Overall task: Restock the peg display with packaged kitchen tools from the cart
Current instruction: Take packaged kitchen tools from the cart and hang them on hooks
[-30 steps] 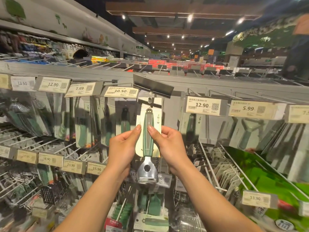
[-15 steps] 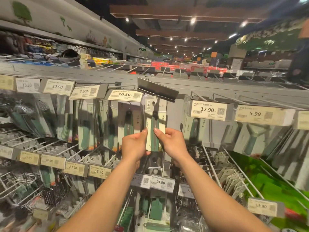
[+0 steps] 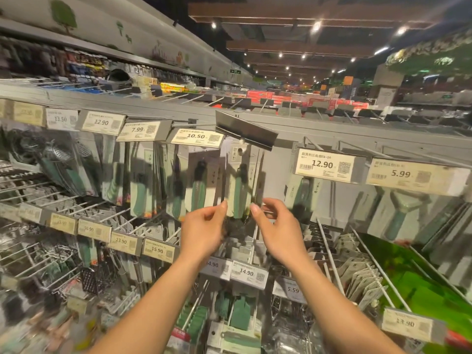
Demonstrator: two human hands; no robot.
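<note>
One package [image 3: 238, 190] pushed deeper; left hand [image 3: 204, 231], right hand [image 3: 278, 231] flank it

A dark ceiling [image 3: 281, 11] fills 12 o'clock, crossed by brown wooden beams [image 3: 293, 47]. Small round spotlights [image 3: 316, 26] shine among them and out toward 1 o'clock. At 10 o'clock a pale wall [image 3: 107, 29] carries painted green trees [image 3: 63, 16]. Below it a long shelf [image 3: 84, 65] of blurred goods runs away into the store. Far off, just below 12 o'clock, lie low rows of red stock [image 3: 281, 98]. At 2 o'clock a grey square column [image 3: 387, 85] stands under leafy green decor [image 3: 429, 49].
</note>
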